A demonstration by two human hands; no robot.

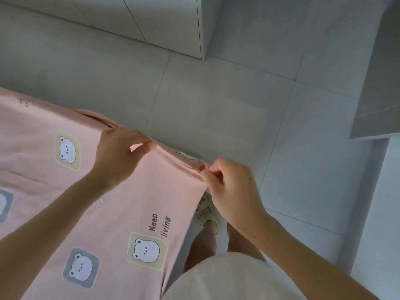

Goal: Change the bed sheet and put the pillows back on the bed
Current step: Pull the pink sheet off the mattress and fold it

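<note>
The person stands on a tiled floor (pixel 216 94) holding a pink sheet (pixel 121 204) printed with bear faces. The sheet spreads from the near left of the view up to its far edge, which runs between the two hands. No bed and no pillows are in view.

Step in hand, as judged: finding and squaring an edge or corner of the sheet before it is laid or folded. To do this well, the edge should be kept taut between the hands, the grip walked along the hem until a corner is reached, and the cloth held clear of the floor and of the sandalled foot (pixel 208 215) just below the right hand.

Left hand (pixel 118 154): narrowly closed, thumb and forefinger pinching the far edge of the sheet, palm resting over the cloth.

Right hand (pixel 232 187): curled nearly shut, fingertips gripping a gathered bit of the same edge at the sheet's right end.

A white cabinet (pixel 168 20) stands at the far side, well apart from the sheet.
</note>
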